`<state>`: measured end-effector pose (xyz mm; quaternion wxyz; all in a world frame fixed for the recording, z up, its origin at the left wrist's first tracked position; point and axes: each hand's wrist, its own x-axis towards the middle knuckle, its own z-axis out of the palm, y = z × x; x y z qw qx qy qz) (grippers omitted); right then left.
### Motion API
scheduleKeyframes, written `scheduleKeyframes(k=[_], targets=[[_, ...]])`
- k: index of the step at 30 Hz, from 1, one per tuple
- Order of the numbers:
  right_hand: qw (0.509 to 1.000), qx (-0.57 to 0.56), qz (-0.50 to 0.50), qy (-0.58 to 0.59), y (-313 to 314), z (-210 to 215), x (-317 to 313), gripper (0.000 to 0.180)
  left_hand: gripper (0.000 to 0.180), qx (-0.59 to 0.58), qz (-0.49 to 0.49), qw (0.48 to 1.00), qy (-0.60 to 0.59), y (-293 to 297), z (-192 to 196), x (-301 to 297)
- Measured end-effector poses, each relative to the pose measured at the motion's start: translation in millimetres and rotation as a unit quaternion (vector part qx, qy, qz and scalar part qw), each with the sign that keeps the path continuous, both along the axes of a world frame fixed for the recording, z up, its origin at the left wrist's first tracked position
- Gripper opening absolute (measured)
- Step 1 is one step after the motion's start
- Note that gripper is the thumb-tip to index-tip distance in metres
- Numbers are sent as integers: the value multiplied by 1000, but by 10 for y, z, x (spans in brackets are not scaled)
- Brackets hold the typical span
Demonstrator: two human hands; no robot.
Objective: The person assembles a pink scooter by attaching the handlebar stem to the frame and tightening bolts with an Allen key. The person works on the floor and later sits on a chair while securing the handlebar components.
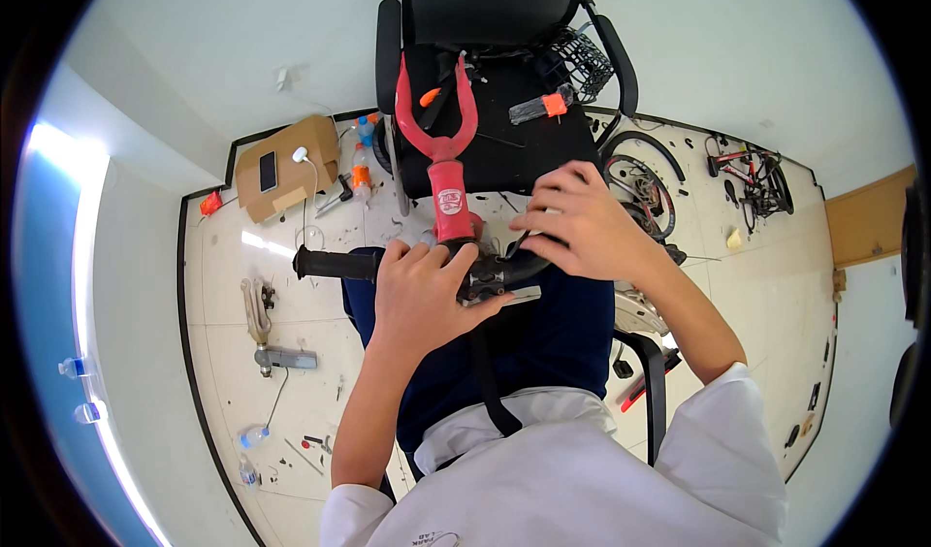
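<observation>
A red bicycle fork with its head tube points away from me, its two prongs reaching over the seat of the black chair. Its near end joins a black handlebar lying across my lap. My left hand is closed over the handlebar beside the stem, thumb stretched to the right. Left of it sticks out a black rubber grip. My right hand pinches a thin black piece just above the bar; its kind is unclear. A flat pale piece shows by my left thumb.
On the chair lie an orange-and-black packet and a black wire basket. Cardboard with a phone and bottles are at left. A grey metal part, a wheel and a red bike frame lie on the floor.
</observation>
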<state>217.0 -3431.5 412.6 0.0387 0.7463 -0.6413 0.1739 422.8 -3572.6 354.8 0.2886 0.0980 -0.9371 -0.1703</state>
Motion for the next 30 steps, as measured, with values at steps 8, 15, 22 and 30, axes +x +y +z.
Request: scheduleKeyframes(k=[8, 15, 22, 30], targets=[[979, 79, 15, -188, 10, -195, 75, 13, 53, 3, -8, 1000, -10, -13, 13, -3], [899, 169, -156, -372, 370, -75, 660, 12, 55, 18, -19, 999, -30, -46, -26, 34], [774, 22, -376, -509, 421, -393, 1283, 12, 53, 30, -25, 999, -33, -18, -19, 47], [819, 17, -417, -394, 305, -342, 1429, 7, 47, 31, 15, 998, -47, 98, -56, 49]])
